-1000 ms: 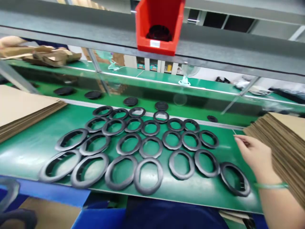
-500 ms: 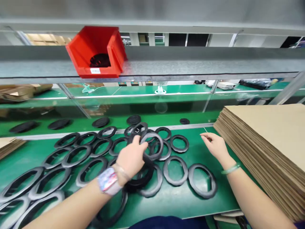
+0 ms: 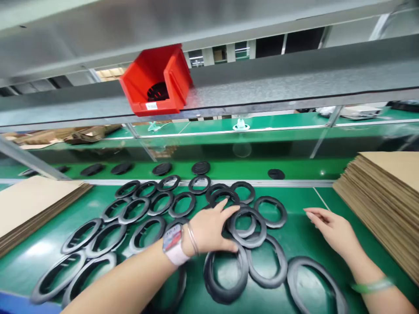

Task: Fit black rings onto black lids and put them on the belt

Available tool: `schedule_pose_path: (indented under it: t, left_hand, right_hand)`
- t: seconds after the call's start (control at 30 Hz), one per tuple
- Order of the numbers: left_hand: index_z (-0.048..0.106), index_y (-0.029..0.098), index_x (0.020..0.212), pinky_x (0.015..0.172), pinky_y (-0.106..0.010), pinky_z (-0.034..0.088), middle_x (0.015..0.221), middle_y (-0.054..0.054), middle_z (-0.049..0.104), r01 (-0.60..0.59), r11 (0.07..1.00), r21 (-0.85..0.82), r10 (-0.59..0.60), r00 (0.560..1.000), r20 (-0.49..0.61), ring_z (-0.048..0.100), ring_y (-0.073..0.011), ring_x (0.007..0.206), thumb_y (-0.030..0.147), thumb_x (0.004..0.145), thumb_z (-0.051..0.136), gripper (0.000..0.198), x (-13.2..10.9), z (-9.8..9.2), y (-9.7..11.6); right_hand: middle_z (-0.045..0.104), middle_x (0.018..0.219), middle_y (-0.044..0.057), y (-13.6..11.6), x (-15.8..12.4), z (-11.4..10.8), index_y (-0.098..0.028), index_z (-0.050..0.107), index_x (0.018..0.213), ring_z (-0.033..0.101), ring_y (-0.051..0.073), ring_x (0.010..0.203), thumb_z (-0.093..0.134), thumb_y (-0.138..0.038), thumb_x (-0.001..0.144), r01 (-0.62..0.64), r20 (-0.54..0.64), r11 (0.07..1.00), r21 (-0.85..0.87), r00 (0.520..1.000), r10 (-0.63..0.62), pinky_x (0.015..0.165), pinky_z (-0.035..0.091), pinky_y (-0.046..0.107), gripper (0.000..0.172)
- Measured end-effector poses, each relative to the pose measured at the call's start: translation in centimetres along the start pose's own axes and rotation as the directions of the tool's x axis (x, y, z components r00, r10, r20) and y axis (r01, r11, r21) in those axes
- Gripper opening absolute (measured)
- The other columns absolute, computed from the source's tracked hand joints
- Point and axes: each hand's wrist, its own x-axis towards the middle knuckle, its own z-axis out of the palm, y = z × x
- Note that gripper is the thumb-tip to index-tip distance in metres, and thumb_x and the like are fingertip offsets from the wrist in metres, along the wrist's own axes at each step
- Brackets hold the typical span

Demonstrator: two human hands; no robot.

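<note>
My left hand (image 3: pixel 214 226) is spread over a cluster of black and grey oval rings on the bench. Its fingertips are by a dark ring (image 3: pixel 225 195) and a grey ring (image 3: pixel 262 231). Just under the thumb lies a thick dark ring (image 3: pixel 242 279); whether the thumb touches it I cannot tell. My right hand (image 3: pixel 335 231) hovers to the right of the rings, fingers together and thumb tucked against them, with nothing visible in it. The nearest ring to it is a dark oval one (image 3: pixel 281 213).
More rings (image 3: pixel 94 240) cover the left of the green bench (image 3: pixel 294 242). Cardboard sheets are stacked at right (image 3: pixel 363 192) and left (image 3: pixel 42 196). Several black discs (image 3: pixel 200 168) lie along the back. A red bin (image 3: pixel 180 83) with black parts stands on the metal shelf (image 3: pixel 262 80).
My left hand has gone from gripping a black ring to spread fingers, and that ring now rests among the others. The view has shifted left and tilted. My right hand stays off the rings.
</note>
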Motion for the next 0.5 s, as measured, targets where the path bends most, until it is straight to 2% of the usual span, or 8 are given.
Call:
schedule_pose_path:
  t: [0.07, 0.1, 0.13, 0.23, 0.3, 0.4, 0.5]
  left_hand:
    - [0.036, 0.035, 0.148, 0.1, -0.037, 0.05, 0.152, -0.007, 0.043, 0.112, 0.994, -0.014, -0.113, 0.983, -0.143, 0.057, -0.0299, 0.124, 0.066, 0.081, 0.062, 0.078, 0.4, -1.4, -3.4]
    - [0.041, 0.032, 0.145, 0.102, -0.033, 0.048, 0.146, -0.005, 0.05, 0.241, 0.97, 0.004, -0.234, 0.946, -0.224, 0.056, -0.0263, 0.125, 0.061, 0.088, 0.057, 0.066, 0.7, -1.9, -5.6]
    - [0.047, 0.026, 0.141, 0.104, -0.033, 0.046, 0.141, -0.007, 0.055, 0.365, 0.931, 0.02, -0.347, 0.898, -0.271, 0.056, -0.0262, 0.125, 0.053, 0.092, 0.053, 0.056, 1.0, -2.1, -7.9]
    - [0.06, 0.01, 0.122, 0.1, -0.048, 0.046, 0.119, -0.02, 0.064, 0.606, 0.793, 0.056, -0.568, 0.769, -0.293, 0.058, -0.034, 0.117, 0.038, 0.095, 0.054, 0.04, 2.0, -1.6, -14.8]
    - [0.063, 0.01, 0.114, 0.098, -0.051, 0.046, 0.111, -0.016, 0.066, 0.68, 0.729, 0.079, -0.644, 0.72, -0.26, 0.061, -0.0302, 0.11, 0.039, 0.095, 0.059, 0.035, 2.3, -0.7, -18.4]
    - [0.064, 0.012, 0.107, 0.099, -0.05, 0.046, 0.107, -0.009, 0.066, 0.698, 0.709, 0.101, -0.668, 0.71, -0.222, 0.063, -0.0243, 0.102, 0.041, 0.095, 0.061, 0.032, 2.1, 0.5, -21.1]
    - [0.065, 0.012, 0.11, 0.098, -0.049, 0.046, 0.107, -0.011, 0.067, 0.654, 0.751, 0.092, -0.619, 0.745, -0.247, 0.063, -0.0257, 0.103, 0.036, 0.096, 0.057, 0.029, 0.8, 1.0, -20.9]
  right_hand:
    - [0.072, 0.08, 0.007, 0.5, 0.2, 0.0, -0.022, 0.078, 0.093, 0.067, 0.026, 0.068, 0.062, -0.065, 0.073, -0.018, 0.001, 1.0, -0.022, 1.0, 0.018, 0.061, 0.054, 0.034, 0.05]
    - [0.071, 0.079, 0.007, 0.7, 0.3, -0.1, -0.023, 0.078, 0.093, 0.067, 0.026, 0.067, 0.062, -0.066, 0.072, -0.023, -0.001, 0.999, -0.036, 1.0, 0.023, 0.06, 0.054, 0.035, 0.05]
    - [0.071, 0.077, 0.007, 0.9, 0.4, -0.1, -0.023, 0.078, 0.092, 0.066, 0.027, 0.065, 0.061, -0.066, 0.071, -0.027, -0.003, 0.998, -0.053, 1.0, 0.027, 0.058, 0.054, 0.035, 0.051]
    - [0.07, 0.073, 0.006, 1.2, 0.7, -0.2, -0.024, 0.078, 0.091, 0.066, 0.027, 0.063, 0.06, -0.068, 0.07, -0.046, -0.003, 0.995, -0.089, 0.999, 0.046, 0.057, 0.053, 0.037, 0.053]
    - [0.069, 0.072, 0.007, 1.5, 0.8, -0.2, -0.023, 0.078, 0.092, 0.065, 0.028, 0.063, 0.059, -0.068, 0.07, -0.059, 0.01, 0.994, -0.097, 0.998, 0.06, 0.057, 0.053, 0.038, 0.054]
    - [0.069, 0.072, 0.007, 2.0, 1.0, -0.2, -0.021, 0.078, 0.093, 0.065, 0.027, 0.062, 0.059, -0.067, 0.071, -0.072, 0.019, 0.994, -0.082, 0.997, 0.074, 0.059, 0.054, 0.038, 0.054]
    - [0.069, 0.072, 0.007, 2.2, 1.1, -0.3, -0.02, 0.078, 0.094, 0.065, 0.027, 0.062, 0.061, -0.066, 0.071, -0.088, 0.002, 0.994, -0.069, 0.996, 0.089, 0.06, 0.054, 0.038, 0.055]
